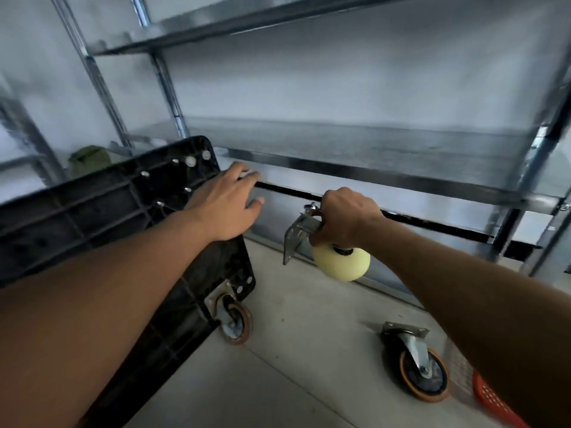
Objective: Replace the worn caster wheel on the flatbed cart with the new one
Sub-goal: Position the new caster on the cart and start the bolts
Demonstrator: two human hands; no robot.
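Nearest, 1 worn caster [415, 362] stands on the floor [309, 350]. The right hand [346, 217], arm outstretched, grips the new caster [340, 261], wheel below its fingers. The left hand [227, 205] rests unclenched on the upturned cart [102, 211].

Metal shelving rack [309, 168] fills the back of the view, galvanized steel, several tiers. Lower shelf [386, 149] runs wide across the middle; its front lip is a shiny strip with a dark gap beneath. Upper shelf [191, 29] crosses the top left. Slotted uprights [102, 84] rise at the left, another post [525, 180] at the right. Wall [340, 75] behind is plain, pale, blue-grey in the light. Floor [309, 350] is smooth light-grey concrete, a few scuffs. Green bundle [89, 160] sits at the left end of the lower shelf, blurred. Red plastic basket [494, 400] at the floor's bottom right corner. Lighting is dim, cool, diffuse.
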